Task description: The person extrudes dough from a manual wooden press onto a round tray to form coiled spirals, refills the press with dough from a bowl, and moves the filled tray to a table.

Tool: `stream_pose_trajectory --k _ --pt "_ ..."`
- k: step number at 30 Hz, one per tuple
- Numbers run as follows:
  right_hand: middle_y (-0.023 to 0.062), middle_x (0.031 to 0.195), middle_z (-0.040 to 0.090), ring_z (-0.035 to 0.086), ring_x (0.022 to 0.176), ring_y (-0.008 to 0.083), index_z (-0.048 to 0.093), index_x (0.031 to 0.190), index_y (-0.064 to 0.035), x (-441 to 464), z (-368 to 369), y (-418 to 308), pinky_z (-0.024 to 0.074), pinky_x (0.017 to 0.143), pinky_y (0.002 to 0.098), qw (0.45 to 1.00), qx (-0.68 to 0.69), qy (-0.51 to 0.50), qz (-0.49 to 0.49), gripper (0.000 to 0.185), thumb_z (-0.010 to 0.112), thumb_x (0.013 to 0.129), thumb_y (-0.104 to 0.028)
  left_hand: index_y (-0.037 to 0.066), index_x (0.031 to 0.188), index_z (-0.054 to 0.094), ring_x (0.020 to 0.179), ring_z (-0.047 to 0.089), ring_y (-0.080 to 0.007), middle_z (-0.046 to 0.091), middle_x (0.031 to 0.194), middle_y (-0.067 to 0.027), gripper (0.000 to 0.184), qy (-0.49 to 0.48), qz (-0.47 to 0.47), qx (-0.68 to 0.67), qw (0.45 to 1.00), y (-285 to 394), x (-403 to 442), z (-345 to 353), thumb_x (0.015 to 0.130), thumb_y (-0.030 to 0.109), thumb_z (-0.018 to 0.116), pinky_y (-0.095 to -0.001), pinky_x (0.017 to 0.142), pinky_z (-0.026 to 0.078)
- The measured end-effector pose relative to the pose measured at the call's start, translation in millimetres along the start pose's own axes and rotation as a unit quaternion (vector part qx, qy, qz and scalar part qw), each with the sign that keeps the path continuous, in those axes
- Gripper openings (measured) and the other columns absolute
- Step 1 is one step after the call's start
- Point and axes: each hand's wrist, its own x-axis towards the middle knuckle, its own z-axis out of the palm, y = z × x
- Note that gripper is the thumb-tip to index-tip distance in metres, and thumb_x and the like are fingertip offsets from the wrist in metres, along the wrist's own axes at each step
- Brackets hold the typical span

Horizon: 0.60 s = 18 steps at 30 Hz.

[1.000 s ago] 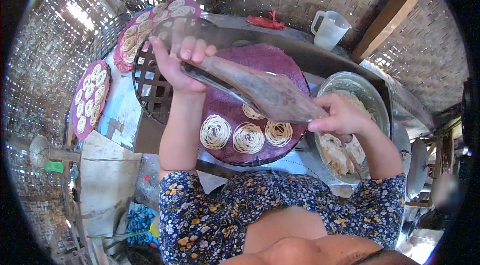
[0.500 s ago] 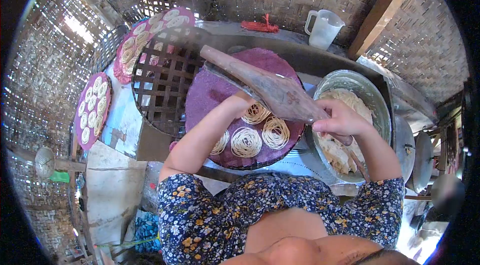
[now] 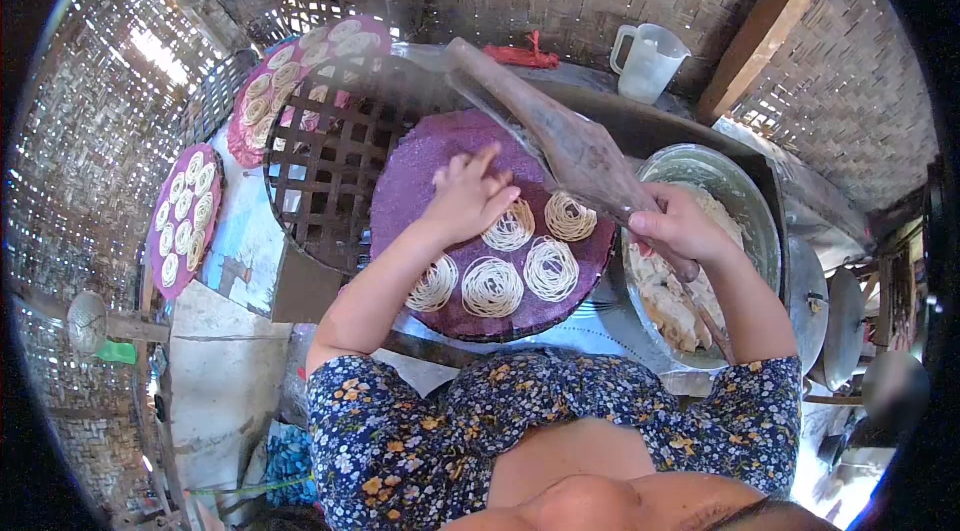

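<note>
My right hand (image 3: 682, 227) is closed around the handle of a long wooden press (image 3: 580, 151). The press slants up and left above the tray, its far end over the tray's back edge. My left hand (image 3: 468, 193) has its fingers apart, over the purple cloth (image 3: 430, 146) on the round tray. It is beside a coiled nest of pale strands (image 3: 510, 227) and seems to hold nothing. Several other strand nests (image 3: 492, 287) lie on the cloth's near and right side. Whether my fingertips touch the cloth I cannot tell.
A large basin (image 3: 765, 231) of pale dough (image 3: 670, 291) with a stick stands at right. Left are an open-weave round rack (image 3: 315, 201) and purple rounds (image 3: 185, 221) bearing nests. A plastic jug (image 3: 650, 66) and a red bag (image 3: 522, 53) sit at the back.
My left hand has come out from under the press and moved left, its fingers now spread. The press's far end has swung up and right, uncovering another nest.
</note>
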Motion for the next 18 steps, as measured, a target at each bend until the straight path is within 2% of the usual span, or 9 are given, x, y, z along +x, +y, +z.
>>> stream_pose_trajectory --k 2,3,4,5,6,7,9,12,18 --pt "0.005 0.072 0.056 0.053 0.056 0.0118 0.054 0.094 0.0019 -1 4 -6 0.0443 0.05 0.0246 1.0 -0.006 -0.014 0.002 0.061 0.065 0.069 -0.052 0.011 0.124 0.046 0.115 0.035 -0.0339 0.034 0.135 -0.0122 0.059 0.072 -0.046 0.05 0.995 -1 8 -15 0.084 0.054 0.038 -0.047 0.093 0.029" --pt "0.0051 0.071 0.055 0.053 0.056 0.0122 0.054 0.09 0.0015 0 8 -10 0.0437 0.049 0.0247 1.0 -0.009 -0.022 0.004 0.066 0.064 0.066 -0.06 0.012 0.128 0.04 0.117 0.036 -0.0354 0.033 0.136 -0.0126 0.061 0.126 -0.129 -0.265 0.947 3 19 -31 0.086 0.054 0.035 -0.0495 0.094 0.029" --pt "0.005 0.07 0.055 0.053 0.055 0.0123 0.054 0.091 0.0007 2 13 -13 0.044 0.049 0.0248 0.998 0.014 -0.055 -0.008 0.061 0.06 0.071 -0.057 0.012 0.132 0.033 0.118 0.036 -0.0369 0.032 0.136 -0.0129 0.062 0.169 -0.196 -0.551 0.793 11 30 -55 0.087 0.054 0.033 -0.0519 0.095 0.029" --pt "0.0049 0.069 0.055 0.053 0.055 0.0125 0.054 0.091 -0.0002 5 20 -16 0.0443 0.05 0.0249 0.995 0.037 -0.088 -0.019 0.056 0.057 0.076 -0.054 0.008 0.128 0.038 0.114 0.04 -0.0322 0.039 0.131 -0.0129 0.075 0.085 -0.079 -0.873 0.474 -28 32 -56 0.082 0.066 0.029 -0.0467 0.092 0.033" --pt "0.0048 0.069 0.055 0.053 0.054 0.0126 0.054 0.092 -0.001 8 26 -19 0.0446 0.05 0.025 0.99 0.06 -0.123 -0.029 0.051 0.054 0.081 -0.051 0.005 0.125 0.041 0.109 0.045 -0.0334 0.043 0.127 -0.0159 0.081 0.083 -0.007 -0.914 0.397 -15 27 -88 0.08 0.07 0.023 -0.0461 0.089 0.035" --pt "0.0051 0.068 0.055 0.053 0.053 0.0127 0.054 0.092 -0.0012 11 31 -21 0.0446 0.049 0.025 0.985 0.079 -0.155 0.009 0.051 0.051 0.082 -0.052 0.006 0.122 0.044 0.1 0.049 -0.0318 0.053 0.11 -0.0146 0.078 0.147 0.02 -0.911 0.384 -10 28 -108 0.081 0.069 0.023 -0.045 0.087 0.037" --pt "0.0057 0.066 0.056 0.053 0.05 0.013 0.054 0.092 -0.0016 23 39 -23 0.0447 0.048 0.025 0.966 0.113 -0.219 0.08 0.053 0.044 0.086 -0.053 0.007 0.119 0.048 0.085 0.05 -0.0246 0.053 0.085 -0.0069 0.073 0.203 0.074 -0.906 0.365 -40 29 -110 0.083 0.066 0.024 -0.0431 0.084 0.038" --pt "0.006 0.062 0.055 0.053 0.048 0.0131 0.055 0.091 -0.0027 45 50 -22 0.044 0.042 0.0255 0.972 0.083 -0.177 0.128 0.054 0.04 0.087 -0.054 0.006 0.125 0.044 0.066 0.049 -0.0166 0.048 0.065 -0.0019 0.075 0.131 0.19 -0.922 0.311 -65 21 -108 0.084 0.064 0.02 -0.0353 0.075 0.042" --pt "0.0078 0.063 0.056 0.054 0.048 0.0146 0.056 0.088 -0.0012 76 75 -32 0.0446 0.043 0.026 0.978 -0.048 -0.143 0.141 0.053 0.04 0.088 -0.052 0.011 0.125 0.046 0.053 0.041 -0.0103 0.04 0.055 0.004 0.065 0.223 0.116 -0.907 0.339 -100 -4 -86 0.086 0.06 0.03 -0.0297 0.065 0.04"
